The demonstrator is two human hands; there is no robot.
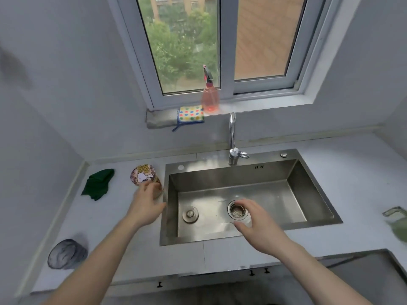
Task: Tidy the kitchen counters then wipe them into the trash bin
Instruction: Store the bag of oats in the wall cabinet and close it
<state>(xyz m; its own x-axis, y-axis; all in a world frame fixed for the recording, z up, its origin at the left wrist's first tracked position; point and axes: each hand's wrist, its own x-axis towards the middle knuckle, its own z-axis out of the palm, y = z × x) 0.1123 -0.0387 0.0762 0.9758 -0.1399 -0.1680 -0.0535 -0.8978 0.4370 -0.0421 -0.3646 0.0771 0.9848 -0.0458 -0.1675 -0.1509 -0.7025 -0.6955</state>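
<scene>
A cup with a cartoon-dog lid [143, 175] stands on the white counter [123, 234] just left of the steel sink [312, 194]. My left hand [146, 205] is wrapped around the cup's side. My right hand [257, 223] hovers over the sink basin beside the drain strainer [237, 211], fingers apart and holding nothing. A crumpled green cloth [98, 183] lies on the counter at the far left. A dark round lid or bowl [66, 254] sits near the counter's front left edge.
A sink plug [190, 214] lies in the basin. The faucet [233, 139] rises behind the sink. On the window sill stand a pink spray bottle [209, 95] and a dotted cloth [190, 114]. A blurred green object [398, 225] sits at the right edge.
</scene>
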